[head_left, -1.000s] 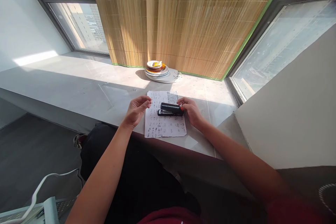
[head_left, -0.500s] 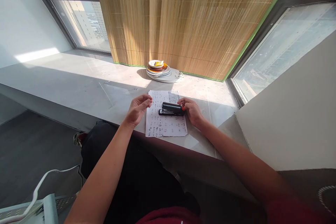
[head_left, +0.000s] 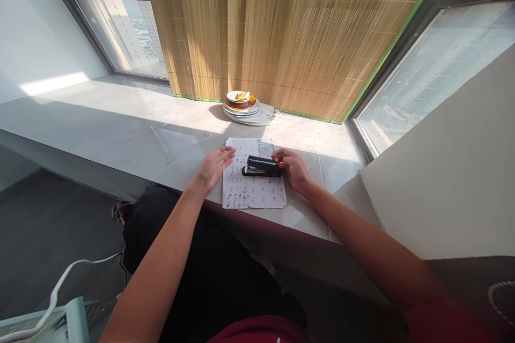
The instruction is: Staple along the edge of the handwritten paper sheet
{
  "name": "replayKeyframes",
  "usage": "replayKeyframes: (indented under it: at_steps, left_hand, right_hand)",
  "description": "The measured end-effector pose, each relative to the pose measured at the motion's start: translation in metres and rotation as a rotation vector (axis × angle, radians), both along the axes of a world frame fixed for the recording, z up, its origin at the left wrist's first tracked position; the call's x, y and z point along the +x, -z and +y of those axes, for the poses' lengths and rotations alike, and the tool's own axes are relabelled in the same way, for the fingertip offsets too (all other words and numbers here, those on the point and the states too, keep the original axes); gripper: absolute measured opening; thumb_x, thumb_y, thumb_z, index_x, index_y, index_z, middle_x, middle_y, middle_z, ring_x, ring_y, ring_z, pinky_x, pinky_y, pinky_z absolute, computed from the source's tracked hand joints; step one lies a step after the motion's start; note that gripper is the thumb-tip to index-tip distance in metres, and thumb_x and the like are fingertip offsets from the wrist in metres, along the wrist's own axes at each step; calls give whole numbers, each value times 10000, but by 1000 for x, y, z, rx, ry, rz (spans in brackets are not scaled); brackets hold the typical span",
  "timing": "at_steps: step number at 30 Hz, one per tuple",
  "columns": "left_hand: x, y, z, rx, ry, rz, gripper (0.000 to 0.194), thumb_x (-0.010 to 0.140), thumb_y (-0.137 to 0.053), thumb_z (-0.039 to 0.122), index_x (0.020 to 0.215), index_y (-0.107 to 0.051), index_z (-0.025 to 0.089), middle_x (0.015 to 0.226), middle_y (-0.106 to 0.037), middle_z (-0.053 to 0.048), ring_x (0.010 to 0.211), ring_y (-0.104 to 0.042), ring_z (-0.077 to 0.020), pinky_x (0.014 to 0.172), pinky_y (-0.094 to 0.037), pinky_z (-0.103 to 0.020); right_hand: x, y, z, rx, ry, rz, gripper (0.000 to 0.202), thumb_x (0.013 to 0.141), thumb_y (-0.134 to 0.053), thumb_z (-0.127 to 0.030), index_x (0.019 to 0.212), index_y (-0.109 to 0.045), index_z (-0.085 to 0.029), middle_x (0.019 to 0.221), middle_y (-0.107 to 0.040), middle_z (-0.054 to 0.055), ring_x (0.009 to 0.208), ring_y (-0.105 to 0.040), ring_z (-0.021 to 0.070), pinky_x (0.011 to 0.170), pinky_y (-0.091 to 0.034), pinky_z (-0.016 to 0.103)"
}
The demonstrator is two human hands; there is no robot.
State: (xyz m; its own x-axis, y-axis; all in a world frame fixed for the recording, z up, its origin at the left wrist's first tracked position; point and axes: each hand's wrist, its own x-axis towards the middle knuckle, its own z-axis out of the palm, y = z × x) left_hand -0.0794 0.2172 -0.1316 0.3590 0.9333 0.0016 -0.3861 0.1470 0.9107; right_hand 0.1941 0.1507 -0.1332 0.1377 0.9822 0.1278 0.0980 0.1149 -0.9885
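A black stapler (head_left: pixel 262 166) lies across a white sheet of paper (head_left: pixel 253 195) covered in handwriting, its jaws pointing left. My right hand (head_left: pixel 295 168) grips the stapler's right end, where a red-orange part shows by the fingers. At the paper's left edge is my left hand (head_left: pixel 212 168), palm turned inward, fingers stretched out and holding nothing. A small gap separates it from the stapler. The paper rests on the grey-white stone sill near its front edge.
Behind the paper stands a stack of plates (head_left: pixel 242 109) with a small yellow item on top. A bamboo blind (head_left: pixel 281 37) hangs at the back. The sill (head_left: pixel 132 142) runs left, and a white wall (head_left: pixel 450 171) rises at the right.
The fingers of my left hand have opened from a loose pinch and stretched out. My right hand and the stapler have stayed in place.
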Motion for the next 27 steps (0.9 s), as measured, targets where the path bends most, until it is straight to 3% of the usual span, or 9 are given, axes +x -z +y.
replayKeyframes:
  at_steps: [9,16,19,21,23,27]
  left_hand:
    - [1,2,2,-37,-27,-8,226,882,-754,201,1093,-716,132,1335,-696,-189,1332,-614,-311,1223,-432,-470]
    - [0,5,3,-22,-28,-11,221,910,-713,180,1119,-715,109,1354,-684,-208,1328,-619,-313,1207,-454,-455]
    - [0,5,3,-24,-30,-6,204,941,-674,165,1132,-715,103,1362,-683,-208,1335,-620,-306,1216,-452,-451]
    - [0,5,4,-23,-25,-2,192,967,-645,150,1140,-713,102,1356,-689,-204,1336,-623,-301,1223,-449,-453]
    - [0,4,3,-21,-24,5,186,987,-616,133,1143,-710,96,1349,-694,-206,1328,-632,-299,1225,-449,-455]
    - [1,1,2,-46,-50,9,193,997,-572,104,1127,-714,86,1338,-698,-209,1301,-653,-292,1220,-460,-448]
  right_hand:
    - [-5,-3,5,18,-42,-248,325,652,-416,-274,850,-671,-231,890,-691,52,912,-605,281,841,-462,418]
    - [-6,-2,2,51,-30,-255,303,712,-413,-288,852,-675,-224,906,-708,58,934,-630,283,865,-481,419]
    - [-8,-6,-4,112,-19,-287,313,814,-420,-305,927,-700,-221,1016,-737,64,1026,-642,285,930,-489,429]
    - [-10,-8,-7,135,-53,-389,331,906,-467,-377,1038,-730,-226,1110,-749,69,1095,-643,294,966,-490,441]
    - [-12,-9,-9,162,-87,-546,325,914,-603,-441,1122,-747,-237,1106,-760,72,1087,-656,299,964,-499,443]
    - [-16,-6,-11,250,-99,-736,199,852,-784,-341,1023,-776,-238,899,-765,46,831,-686,242,825,-534,390]
